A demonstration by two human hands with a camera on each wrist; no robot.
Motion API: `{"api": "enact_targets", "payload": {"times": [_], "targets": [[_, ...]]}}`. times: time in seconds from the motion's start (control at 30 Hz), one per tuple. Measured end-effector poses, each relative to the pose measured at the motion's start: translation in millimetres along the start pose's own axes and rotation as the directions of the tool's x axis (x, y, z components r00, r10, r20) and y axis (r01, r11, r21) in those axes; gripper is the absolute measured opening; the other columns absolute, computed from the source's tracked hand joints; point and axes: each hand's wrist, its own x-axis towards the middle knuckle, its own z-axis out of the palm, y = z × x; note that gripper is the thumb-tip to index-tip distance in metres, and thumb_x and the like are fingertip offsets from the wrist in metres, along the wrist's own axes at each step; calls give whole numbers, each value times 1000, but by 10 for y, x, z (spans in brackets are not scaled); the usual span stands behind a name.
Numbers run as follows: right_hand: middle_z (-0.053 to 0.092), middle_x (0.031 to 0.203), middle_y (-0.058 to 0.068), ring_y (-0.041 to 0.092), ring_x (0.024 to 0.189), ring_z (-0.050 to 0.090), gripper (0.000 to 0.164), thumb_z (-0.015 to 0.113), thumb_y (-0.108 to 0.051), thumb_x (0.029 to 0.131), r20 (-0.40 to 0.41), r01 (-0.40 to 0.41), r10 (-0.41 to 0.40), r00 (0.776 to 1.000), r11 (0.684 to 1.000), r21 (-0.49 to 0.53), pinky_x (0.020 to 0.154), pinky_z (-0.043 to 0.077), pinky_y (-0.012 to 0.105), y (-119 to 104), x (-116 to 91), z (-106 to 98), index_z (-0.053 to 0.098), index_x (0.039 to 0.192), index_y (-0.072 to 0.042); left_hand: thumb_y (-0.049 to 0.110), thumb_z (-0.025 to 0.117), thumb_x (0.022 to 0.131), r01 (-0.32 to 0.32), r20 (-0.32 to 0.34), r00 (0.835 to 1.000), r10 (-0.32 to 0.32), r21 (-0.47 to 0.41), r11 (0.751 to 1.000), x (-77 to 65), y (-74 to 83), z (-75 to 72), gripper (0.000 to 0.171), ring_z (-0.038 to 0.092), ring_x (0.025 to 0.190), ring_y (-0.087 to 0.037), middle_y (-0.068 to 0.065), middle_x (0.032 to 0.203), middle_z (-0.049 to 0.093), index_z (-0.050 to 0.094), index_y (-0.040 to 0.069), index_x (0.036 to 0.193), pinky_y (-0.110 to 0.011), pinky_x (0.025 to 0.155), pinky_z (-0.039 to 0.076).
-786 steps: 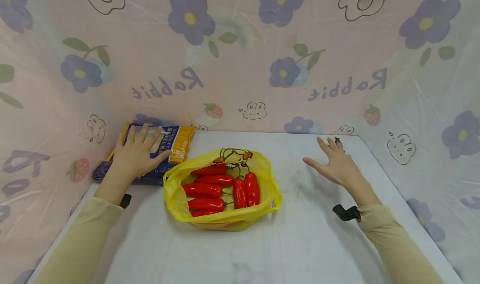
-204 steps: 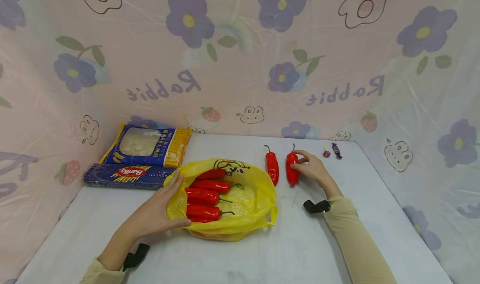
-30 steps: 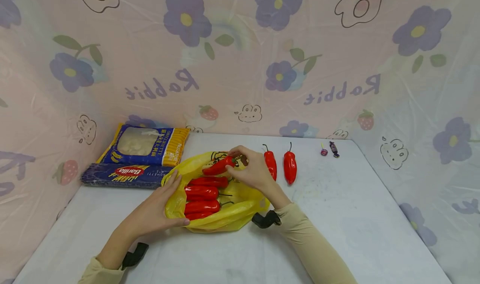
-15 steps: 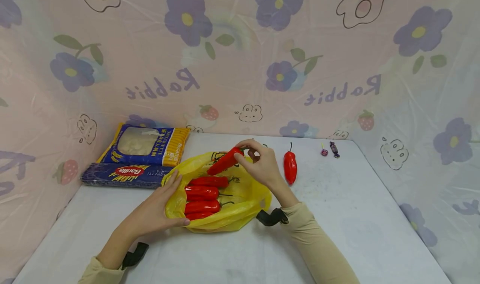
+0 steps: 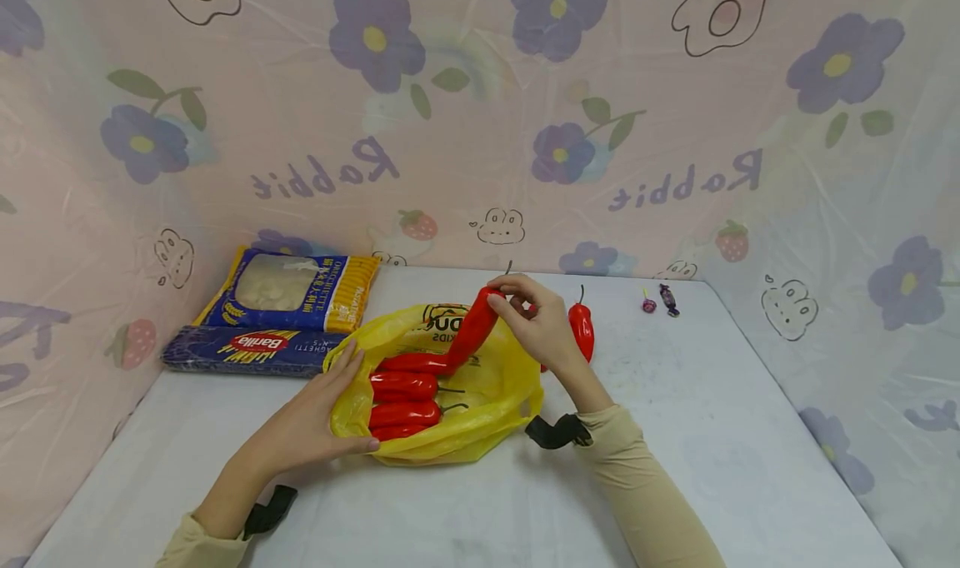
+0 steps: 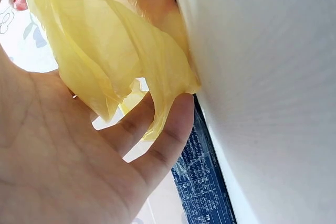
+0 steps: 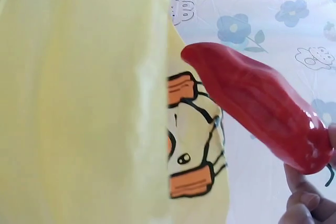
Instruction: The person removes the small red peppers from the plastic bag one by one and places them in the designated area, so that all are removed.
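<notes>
Pinching a red chili pepper [image 5: 474, 328]: right hand [image 5: 542, 322] | left hand [image 5: 309, 418] spread against yellow bag [image 5: 502, 374] | unbagging, seemingly | should swing toward bench's [image 5: 712, 435] right edge

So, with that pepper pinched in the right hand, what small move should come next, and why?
Probably lift the held pepper rightward, clear of the yellow bag: the right hand pinches it near the stem, its tip points down at the bag's opening, and another pepper already lies on the table to the right.
</notes>
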Motion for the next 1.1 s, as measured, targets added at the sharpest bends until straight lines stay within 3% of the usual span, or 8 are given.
{"api": "enact_targets", "payload": {"times": [0.17, 0.37, 0.53, 0.7, 0.93, 1.0, 1.1], "targets": [[76, 114, 7, 20, 97, 68, 20, 72, -22, 103, -8, -56, 57, 998, 998, 19, 76, 58, 20, 49, -17, -109, 76, 121, -13, 76, 79, 77, 3, 2, 1000, -3, -2, 1000, -3, 2, -4, 128, 30, 153, -56, -8, 180, 9, 20, 14, 171, -79, 112, 35], [76, 116, 10, 18, 100, 66, 22, 70, -21, 104, -4, -108, 108, 994, 994, 28, 79, 57, 19, 154, -63, -293, 76, 123, -11, 77, 79, 77, 1, 3, 1000, -1, -1, 1000, -2, -12, 4, 128, 30, 153, -55, -7, 180, 8, 19, 14, 171, -79, 113, 35], [76, 114, 12, 15, 98, 67, 23, 68, -20, 106, -20, -131, 131, 991, 991, 1, 82, 55, 21, 268, -133, -506, 75, 125, -8, 77, 79, 76, -2, 4, 1000, 2, 1, 1000, 0, -16, 10, 129, 30, 153, -55, -6, 180, 8, 20, 14, 171, -79, 113, 35], [76, 116, 8, 10, 104, 67, 30, 64, -26, 108, -36, -212, 212, 977, 977, 2, 95, 55, 20, 415, -201, -760, 72, 129, -6, 77, 79, 76, -4, 5, 1000, 4, 4, 1000, -4, -15, 5, 129, 31, 153, -54, -6, 180, 7, 20, 14, 171, -79, 112, 36], [72, 102, -15, 12, 86, 58, 34, 62, -30, 109, -69, -281, 276, 959, 957, -73, 63, 48, 21, 645, -302, -1124, 72, 132, -8, 75, 80, 77, -10, 5, 1000, 10, 0, 1000, -4, -25, 14, 128, 30, 153, -56, -7, 180, 8, 21, 12, 171, -79, 112, 35], [72, 102, -13, 12, 86, 57, 34, 62, -30, 109, -75, -296, 289, 954, 950, -101, 63, 48, 21, 705, -337, -1208, 72, 133, -8, 75, 80, 77, -10, 5, 1000, 10, 4, 1000, -2, -28, 14, 128, 29, 153, -56, -7, 180, 7, 21, 12, 171, -79, 113, 34], [74, 111, 1, 15, 89, 58, 39, 60, -36, 110, -81, -340, 331, 940, 927, -158, 66, 50, 22, 812, -395, -1320, 71, 135, -9, 75, 80, 77, -8, 7, 1000, 8, 10, 1000, 0, -30, 8, 128, 28, 154, -57, -7, 180, 6, 20, 13, 171, -80, 113, 33]]}}
